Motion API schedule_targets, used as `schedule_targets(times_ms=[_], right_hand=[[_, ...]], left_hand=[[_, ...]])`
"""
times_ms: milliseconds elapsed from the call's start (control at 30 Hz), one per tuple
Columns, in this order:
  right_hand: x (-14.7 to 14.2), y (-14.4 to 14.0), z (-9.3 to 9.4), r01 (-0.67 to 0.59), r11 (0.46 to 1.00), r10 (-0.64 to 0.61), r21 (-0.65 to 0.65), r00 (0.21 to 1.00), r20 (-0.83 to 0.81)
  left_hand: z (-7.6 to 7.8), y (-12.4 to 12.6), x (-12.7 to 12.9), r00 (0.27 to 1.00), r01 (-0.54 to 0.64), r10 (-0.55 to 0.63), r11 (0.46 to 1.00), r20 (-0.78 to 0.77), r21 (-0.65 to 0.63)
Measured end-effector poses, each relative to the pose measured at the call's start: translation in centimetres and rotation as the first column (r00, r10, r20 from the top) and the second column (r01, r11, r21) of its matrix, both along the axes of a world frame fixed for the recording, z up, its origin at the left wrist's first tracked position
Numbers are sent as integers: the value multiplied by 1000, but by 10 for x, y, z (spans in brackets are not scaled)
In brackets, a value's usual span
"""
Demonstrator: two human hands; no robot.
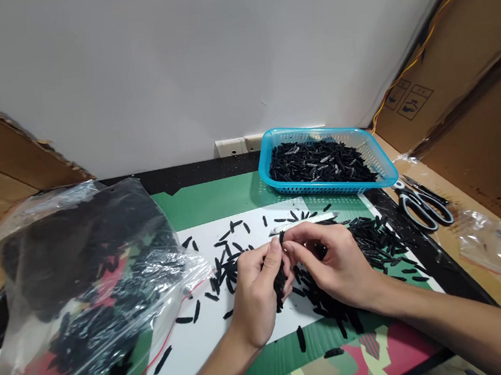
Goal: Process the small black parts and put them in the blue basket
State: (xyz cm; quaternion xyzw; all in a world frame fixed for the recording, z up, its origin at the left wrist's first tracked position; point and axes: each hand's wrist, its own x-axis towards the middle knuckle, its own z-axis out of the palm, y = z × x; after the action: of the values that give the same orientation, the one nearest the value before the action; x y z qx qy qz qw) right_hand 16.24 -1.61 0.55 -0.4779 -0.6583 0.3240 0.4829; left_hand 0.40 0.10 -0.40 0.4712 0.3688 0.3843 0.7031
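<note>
My left hand is closed around several small black strips, part of which show below its fingers. Between the two hands, a short black strip stands at my left thumb tip. My right hand is closed in a pinch, its thumb and index finger touching that strip. The exact kind of strip cannot be made out. Beneath both hands lies a white paper sheet with loose black strips scattered over it. A dense heap of black strips spreads to the right, partly hidden by my right hand.
A blue plastic basket filled with black strips stands at the back. A clear zip bag with black pieces covers the left. Grey-handled scissors and a small clear bag lie right. Cardboard flanks the table; a wall rises behind.
</note>
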Motion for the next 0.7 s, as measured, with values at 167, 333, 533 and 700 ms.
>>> schedule_targets(times_ms=[167,333,533,700], right_hand=[[-2,0,-3,-3,997,2,73,1000,4],[-2,1,-4,3,997,-3,75,1000,4],[3,5,-2,15,993,-18,119,999,27],[16,13,-4,-50,968,-20,245,962,273]], left_hand=[[-4,-1,0,999,-12,15,997,-41,78],[-2,-2,1,997,-14,24,991,-74,129],[4,-2,3,1000,-15,17,997,-23,82],[11,2,2,999,-33,32,999,42,28]])
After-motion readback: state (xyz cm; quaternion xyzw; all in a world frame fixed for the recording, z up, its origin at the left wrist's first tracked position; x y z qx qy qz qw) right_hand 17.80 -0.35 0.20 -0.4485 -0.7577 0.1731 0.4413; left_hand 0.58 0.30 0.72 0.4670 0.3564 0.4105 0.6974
